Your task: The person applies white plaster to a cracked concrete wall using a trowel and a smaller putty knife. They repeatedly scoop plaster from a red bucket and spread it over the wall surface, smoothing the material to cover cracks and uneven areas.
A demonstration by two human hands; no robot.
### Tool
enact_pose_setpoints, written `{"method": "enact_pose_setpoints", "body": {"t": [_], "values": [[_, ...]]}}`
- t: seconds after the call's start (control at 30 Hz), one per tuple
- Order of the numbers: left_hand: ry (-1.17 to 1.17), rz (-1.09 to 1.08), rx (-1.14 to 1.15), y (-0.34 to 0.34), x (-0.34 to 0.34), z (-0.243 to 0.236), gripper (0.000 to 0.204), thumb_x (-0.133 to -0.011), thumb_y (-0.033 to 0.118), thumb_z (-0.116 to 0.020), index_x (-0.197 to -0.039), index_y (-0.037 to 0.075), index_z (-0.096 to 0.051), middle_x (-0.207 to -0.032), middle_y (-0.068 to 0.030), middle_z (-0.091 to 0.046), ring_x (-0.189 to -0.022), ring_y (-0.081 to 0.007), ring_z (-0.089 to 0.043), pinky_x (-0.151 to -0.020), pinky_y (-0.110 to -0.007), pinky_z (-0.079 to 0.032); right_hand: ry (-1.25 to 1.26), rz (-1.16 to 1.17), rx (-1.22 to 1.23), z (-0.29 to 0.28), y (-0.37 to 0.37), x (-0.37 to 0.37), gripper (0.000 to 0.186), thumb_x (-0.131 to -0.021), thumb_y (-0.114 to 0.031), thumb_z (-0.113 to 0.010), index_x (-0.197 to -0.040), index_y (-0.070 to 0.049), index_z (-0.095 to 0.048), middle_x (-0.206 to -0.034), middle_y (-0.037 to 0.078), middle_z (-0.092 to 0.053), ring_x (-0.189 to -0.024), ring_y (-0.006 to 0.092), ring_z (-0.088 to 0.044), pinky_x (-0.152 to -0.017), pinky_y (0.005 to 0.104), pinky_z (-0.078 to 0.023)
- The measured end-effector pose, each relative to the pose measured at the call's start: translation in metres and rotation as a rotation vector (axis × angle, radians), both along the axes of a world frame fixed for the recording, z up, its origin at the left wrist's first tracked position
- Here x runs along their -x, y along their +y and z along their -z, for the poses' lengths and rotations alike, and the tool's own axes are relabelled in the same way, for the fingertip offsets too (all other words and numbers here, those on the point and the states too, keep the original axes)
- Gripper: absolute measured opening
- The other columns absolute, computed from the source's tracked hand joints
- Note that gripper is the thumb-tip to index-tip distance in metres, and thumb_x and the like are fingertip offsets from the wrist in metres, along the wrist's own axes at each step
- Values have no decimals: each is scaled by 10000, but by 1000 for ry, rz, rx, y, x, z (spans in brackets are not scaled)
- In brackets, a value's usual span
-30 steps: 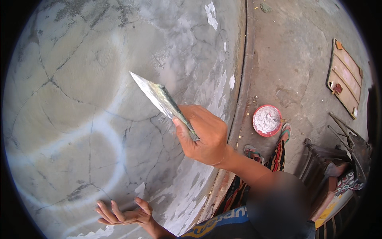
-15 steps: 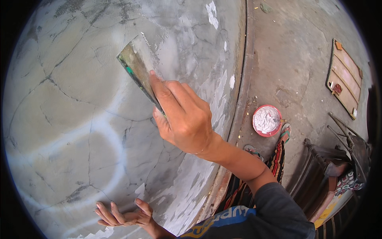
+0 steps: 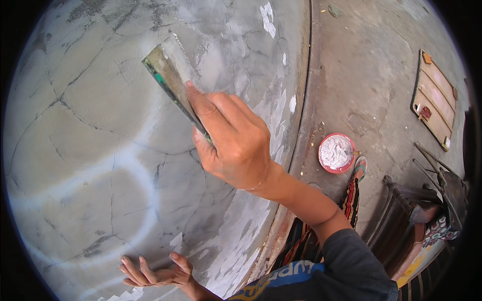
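Putty knife (image 3: 173,83) sits high on the cracked grey wall (image 3: 85,150), its broad blade laid nearly flat against the plaster, up and to the left of my right hand (image 3: 233,145). I have that hand clamped on the handle, with the index finger stretched forward along the back of the blade to press it down. My left hand (image 3: 155,273) rests open at the near bottom of the wall, fingers spread and holding nothing, bracing me. To do this stroke well, I judge that I should keep the blade at a shallow angle, press evenly through the index finger so the filler spreads thin into the cracks, and draw across the crack lines rather than along them, lifting gently at the end to avoid a ridge. A red bowl (image 3: 336,153) of white filler stands on the concrete floor (image 3: 371,75) to the right, near a sandal (image 3: 359,168), so reloading means a reach down and right. Compared with 0.5 s ago, the blade is much where it was, only a little farther up the wall and flatter. Compared with 1 s ago, when it stood edge-on and lifted off the surface, it is now turned face-down onto the plaster. The left hand has not shifted.
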State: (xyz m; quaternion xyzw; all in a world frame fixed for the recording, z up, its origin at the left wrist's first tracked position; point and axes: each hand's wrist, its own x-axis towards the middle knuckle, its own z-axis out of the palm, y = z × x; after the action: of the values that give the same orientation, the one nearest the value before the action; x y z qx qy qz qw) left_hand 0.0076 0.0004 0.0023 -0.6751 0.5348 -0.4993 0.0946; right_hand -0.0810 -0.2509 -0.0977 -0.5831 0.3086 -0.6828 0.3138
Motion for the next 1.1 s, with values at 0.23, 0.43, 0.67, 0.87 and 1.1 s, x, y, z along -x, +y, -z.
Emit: {"method": "enact_pose_setpoints", "body": {"t": [0.23,0.43,0.67,0.87,1.1], "values": [[-11,-24,-5,3,0,0,528,-888,446,-524,-1281,108,-426,-1400,-174,-446,-1343,-346,-361,-1133,-489,-103,-124,-48,-396,51,-23,33,174,-888,-107,-610,-978,37,-650,-795,123,-644,-626,229,-598,-572,322,-457],[-24,-17,-3,0,0,0,524,-899,466,-508,-1280,116,-421,-1404,-168,-440,-1340,-343,-361,-1132,-494,-106,-70,-97,-413,109,-37,25,215,-907,-123,-619,-1021,57,-654,-877,133,-677,-716,143,-590,-635,261,-448],[-55,-44,-10,1,1,1,521,-914,477,-483,-1280,112,-423,-1413,-154,-430,-1339,-341,-362,-1128,-506,-113,43,-280,-96,79,40,24,410,-683,48,-615,-1087,11,-678,-1032,155,-689,-836,274,-675,-720,328,-529],[-68,-20,3,-1,-3,2,523,-914,488,-465,-1276,112,-429,-1409,-138,-438,-1339,-320,-366,-1130,-505,-112,-95,-442,-104,83,84,36,346,-743,18,-639,-1085,-18,-680,-989,122,-686,-750,209,-644,-646,291,-519],[-64,21,24,-2,-2,1,503,-909,494,-466,-1250,125,-462,-1398,-118,-459,-1329,-287,-383,-1135,-489,-119,-524,-461,-1065,192,113,96,227,-923,-76,-605,-1120,33,-583,-1026,52,-657,-875,84,-592,-778,231,-465]]}}
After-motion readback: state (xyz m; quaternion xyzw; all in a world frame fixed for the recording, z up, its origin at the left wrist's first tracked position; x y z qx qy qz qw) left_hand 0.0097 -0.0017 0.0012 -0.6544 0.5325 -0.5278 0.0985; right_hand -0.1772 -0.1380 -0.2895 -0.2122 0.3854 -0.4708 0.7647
